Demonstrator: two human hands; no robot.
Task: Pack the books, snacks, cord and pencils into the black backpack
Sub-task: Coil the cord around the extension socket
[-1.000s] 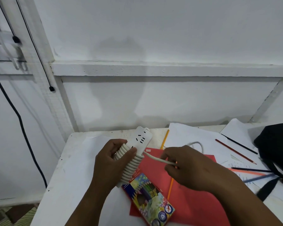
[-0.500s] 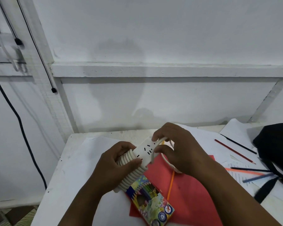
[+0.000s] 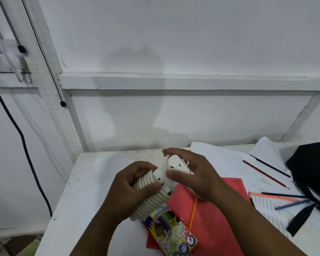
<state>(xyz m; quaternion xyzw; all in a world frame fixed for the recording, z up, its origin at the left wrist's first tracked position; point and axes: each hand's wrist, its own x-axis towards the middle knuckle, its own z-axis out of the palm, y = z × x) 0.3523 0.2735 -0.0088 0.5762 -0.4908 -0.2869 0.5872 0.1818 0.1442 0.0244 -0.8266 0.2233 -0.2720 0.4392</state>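
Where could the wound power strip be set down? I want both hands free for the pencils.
Free: the white sheet at the table's left, between its left edge and the red folder. Crowded: the right side, with loose pencils on papers beside the black backpack; the pencil box fills the near middle.

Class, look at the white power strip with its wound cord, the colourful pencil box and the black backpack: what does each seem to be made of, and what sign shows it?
Power strip: hard plastic, smooth matte white, crisp moulded slots. Its cord: likely rubbery plastic sheathing, bent into tight even coils. Pencil box: probably thin printed card, slightly glossy, with folded edges. Backpack: seemingly woven fabric, dull black, slumped with a limp strap.
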